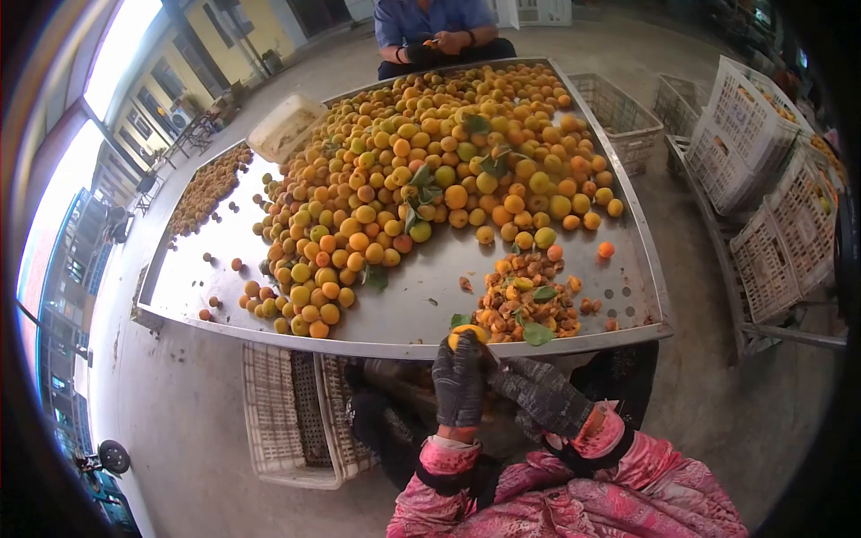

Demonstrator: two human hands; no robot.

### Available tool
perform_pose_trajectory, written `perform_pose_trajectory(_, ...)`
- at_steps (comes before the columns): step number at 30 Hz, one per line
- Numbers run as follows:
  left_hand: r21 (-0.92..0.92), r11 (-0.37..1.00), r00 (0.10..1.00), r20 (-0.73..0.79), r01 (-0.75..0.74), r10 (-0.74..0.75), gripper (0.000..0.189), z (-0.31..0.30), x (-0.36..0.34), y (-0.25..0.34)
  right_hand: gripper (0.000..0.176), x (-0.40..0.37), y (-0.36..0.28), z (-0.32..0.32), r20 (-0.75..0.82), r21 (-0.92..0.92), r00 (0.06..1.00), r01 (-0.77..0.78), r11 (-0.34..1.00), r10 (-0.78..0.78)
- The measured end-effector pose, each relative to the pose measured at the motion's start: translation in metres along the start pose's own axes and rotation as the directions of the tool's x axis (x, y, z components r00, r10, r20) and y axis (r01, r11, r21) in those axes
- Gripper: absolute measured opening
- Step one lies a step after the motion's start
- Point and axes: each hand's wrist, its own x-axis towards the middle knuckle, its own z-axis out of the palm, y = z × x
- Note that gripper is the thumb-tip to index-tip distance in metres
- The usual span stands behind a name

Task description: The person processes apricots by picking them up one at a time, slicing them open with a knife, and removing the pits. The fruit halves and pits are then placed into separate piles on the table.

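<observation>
My left hand (pixel 458 381), in a dark grey knit glove, grips a yellow-orange apricot (pixel 468 336) at the table's near edge. Close beside it on the right is my right hand (pixel 545 394), gloved alike, its fingers closed and pointing toward the fruit. A thin dark sliver shows between the two hands, too small to name. Just beyond them lies a heap of brown pits and torn fruit pieces (pixel 516 305), with a few green leaves (pixel 538 334). A large mound of whole apricots (pixel 404 161) covers much of the metal table (pixel 413 309).
A smaller pile of brownish pits (pixel 202 193) and a pale plastic tub (pixel 285 128) are at the table's left. Plastic crates stand below (pixel 273 412) and at right (pixel 619 112), some stacked on a cart (pixel 722 260). Across the table sits another person (pixel 435 22).
</observation>
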Motion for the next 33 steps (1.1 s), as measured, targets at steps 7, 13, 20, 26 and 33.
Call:
perform_pose_trajectory(7,-0.258,0.882,0.917,0.161,0.395,-0.364,0.044,-0.028,0.000,0.009,0.038,-0.016,-0.018,-0.021,-0.214,0.333,0.975,0.017,0.943,0.058)
perform_pose_trajectory(13,-0.280,0.893,0.899,0.369,0.352,-0.238,0.033,-0.024,-0.017,0.000,0.050,0.015,0.003,-0.020,-0.021,0.230,0.963,0.266,0.936,-0.268)
perform_pose_trajectory(20,-0.096,0.942,0.892,0.363,0.323,-0.269,0.024,-0.023,-0.028,-0.016,0.059,0.024,0.017,-0.035,0.104,0.113,0.984,0.130,0.985,-0.142)
perform_pose_trajectory(26,0.020,0.991,0.953,0.272,0.130,-0.130,0.036,-0.015,-0.037,-0.040,0.071,0.024,0.024,-0.018,-0.034,-0.210,0.977,0.201,0.957,-0.213)
perform_pose_trajectory(33,-0.515,0.782,0.917,0.023,0.351,-0.397,0.020,-0.007,-0.030,-0.052,0.062,0.028,0.055,0.011,-0.276,-0.320,0.871,0.316,0.893,-0.407)
